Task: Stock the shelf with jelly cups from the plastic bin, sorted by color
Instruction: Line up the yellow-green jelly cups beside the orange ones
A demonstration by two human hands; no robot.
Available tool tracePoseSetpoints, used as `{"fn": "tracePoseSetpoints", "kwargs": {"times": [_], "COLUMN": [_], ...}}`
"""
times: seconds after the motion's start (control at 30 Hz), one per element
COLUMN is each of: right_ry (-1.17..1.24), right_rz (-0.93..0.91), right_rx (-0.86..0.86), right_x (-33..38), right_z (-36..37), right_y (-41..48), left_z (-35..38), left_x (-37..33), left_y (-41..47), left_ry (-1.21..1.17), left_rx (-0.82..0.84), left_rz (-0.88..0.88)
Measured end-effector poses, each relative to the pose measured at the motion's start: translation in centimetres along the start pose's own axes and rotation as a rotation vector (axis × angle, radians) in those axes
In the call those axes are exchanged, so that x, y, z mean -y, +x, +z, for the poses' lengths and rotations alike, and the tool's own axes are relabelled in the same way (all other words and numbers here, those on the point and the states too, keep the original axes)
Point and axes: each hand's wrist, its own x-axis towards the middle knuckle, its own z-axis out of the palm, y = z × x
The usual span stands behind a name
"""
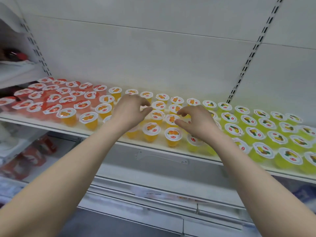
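my left hand (131, 110) and right hand (196, 122) both hang over the middle of the shelf (75, 129), right above the orange jelly cups (154, 130). the fingers of each hand are half curled and slack, thumb and forefinger apart, and neither has hold of anything that i can see. the tips of my left fingers sit just beside the rim of one orange cup in the second row. my right thumb and forefinger lie either side of the edge of another, and i cannot tell whether they touch it.

the cups stand upright in loose rows, sorted in three bands: red jelly cups (51, 98) to the left of my left hand, orange between and under both hands, yellow-green jelly cups (253, 132) to the right of my right hand. each is a small clear plastic tub, tapered toward its foot, with glossy coloured jelly showing through and a round white foil lid printed with fruit.

the shelf is smooth white, backed by a plain pale panel (153, 65) with dark slotted uprights (248, 65). red packets (34, 156) lie blurred on the shelf below.
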Motion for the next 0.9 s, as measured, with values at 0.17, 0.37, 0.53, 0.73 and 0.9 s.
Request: {"fn": "tracePoseSetpoints", "kwargs": {"times": [0.17,0.37,0.53,0.73,0.9], "right_ry": [0.057,-0.160,-0.195,-0.173,-0.136], "right_rz": [-0.146,-0.230,-0.223,-0.217,-0.197], "right_rx": [0.041,0.086,0.116,0.102,0.125], "right_x": [3.6,6.1,6.5,6.4,6.3], "right_z": [2.4,3.9,4.4,4.2,4.0], "right_y": [0.0,0.1,0.3,-0.4,-0.4], "left_z": [-0.4,-0.3,0.1,0.6,0.7], "left_x": [3.7,5.2,5.9,6.0,6.8], "left_y": [-3.5,-5.5,-5.8,-5.9,-6.1], "left_ry": [0.049,0.186,0.217,0.111,0.074], "left_rx": [0.026,0.067,0.087,0.049,0.062], "left_rz": [-0.007,0.077,0.100,0.143,0.135]}}
